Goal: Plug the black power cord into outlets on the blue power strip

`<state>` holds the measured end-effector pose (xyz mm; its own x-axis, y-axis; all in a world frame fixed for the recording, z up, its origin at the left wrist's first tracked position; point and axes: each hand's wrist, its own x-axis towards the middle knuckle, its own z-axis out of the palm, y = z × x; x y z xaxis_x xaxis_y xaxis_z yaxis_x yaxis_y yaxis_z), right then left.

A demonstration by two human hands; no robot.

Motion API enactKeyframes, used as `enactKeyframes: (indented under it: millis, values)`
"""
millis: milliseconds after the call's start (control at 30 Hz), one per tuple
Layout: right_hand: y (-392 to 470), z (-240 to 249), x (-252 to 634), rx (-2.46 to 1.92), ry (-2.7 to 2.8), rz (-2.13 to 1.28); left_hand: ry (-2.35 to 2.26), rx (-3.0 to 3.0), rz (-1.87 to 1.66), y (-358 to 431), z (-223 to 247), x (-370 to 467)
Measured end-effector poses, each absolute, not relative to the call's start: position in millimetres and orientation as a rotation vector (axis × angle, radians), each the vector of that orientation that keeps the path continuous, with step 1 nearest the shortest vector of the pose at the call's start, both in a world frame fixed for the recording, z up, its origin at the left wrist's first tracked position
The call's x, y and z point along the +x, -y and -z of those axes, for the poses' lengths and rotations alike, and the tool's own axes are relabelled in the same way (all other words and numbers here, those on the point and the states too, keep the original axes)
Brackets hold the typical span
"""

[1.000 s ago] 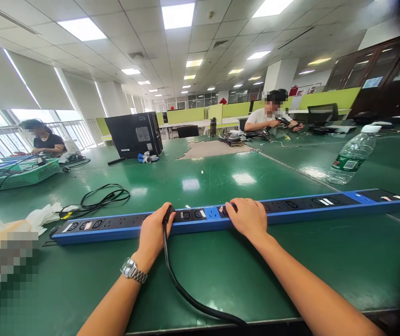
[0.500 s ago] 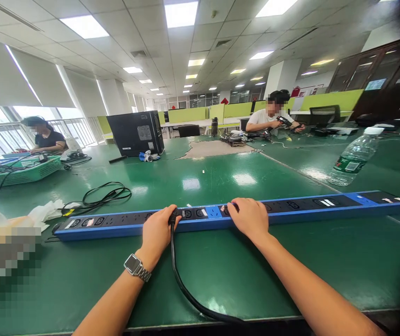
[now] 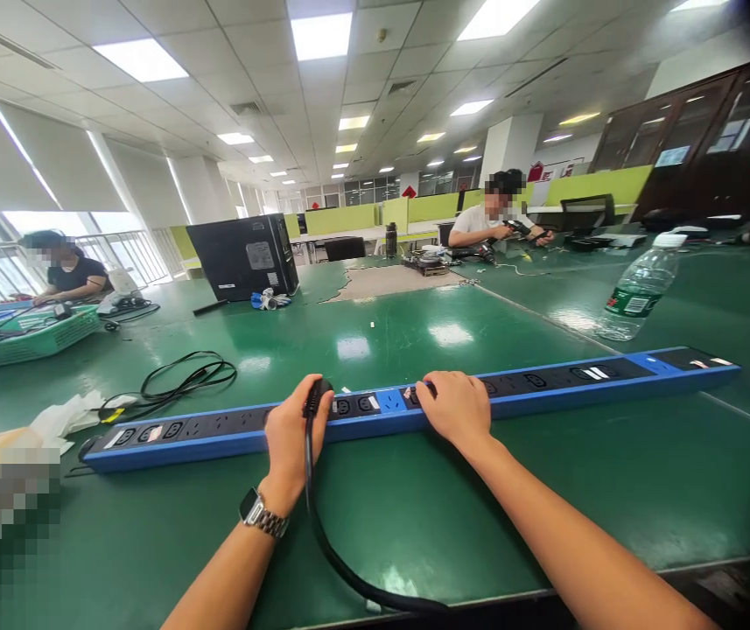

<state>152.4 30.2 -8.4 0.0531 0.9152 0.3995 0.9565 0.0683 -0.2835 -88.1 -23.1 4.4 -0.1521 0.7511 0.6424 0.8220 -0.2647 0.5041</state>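
Note:
A long blue and black power strip [image 3: 532, 381] lies across the table in front of me, with rows of sockets along its top. My left hand [image 3: 294, 429], with a watch on its wrist, is closed round a black plug [image 3: 315, 398] over the strip's left-middle part. From the plug a thick black cable [image 3: 341, 564] curves down to the table's front edge. Whether the plug's pins sit in a socket is hidden. My right hand [image 3: 459, 404] grips the strip just right of its blue middle socket, fingers over the far side.
A coiled black cable [image 3: 187, 378] lies behind the strip's left end. A water bottle [image 3: 641, 289] stands at the right. Farther back are a black computer case [image 3: 243, 256] and a green basket [image 3: 39, 339]. Two other people sit at the table's far parts.
My left hand and the plug have risen slightly and tilted relative to the strip. My right hand keeps its place on the strip. The whole view has shifted a little.

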Motion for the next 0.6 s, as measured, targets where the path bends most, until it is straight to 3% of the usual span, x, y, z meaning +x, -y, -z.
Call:
enactKeyframes:
  millis: [233,600]
  values:
    - [-29.4,7.7,152.5,-1.846,1.861,0.124,1.925,-2.264,1.203,5.4,-2.8,-31.4]
    - [-28.8,8.0,151.6,-1.85,1.869,0.113,1.819,-2.361,1.048,-0.4,-7.3,-19.9]
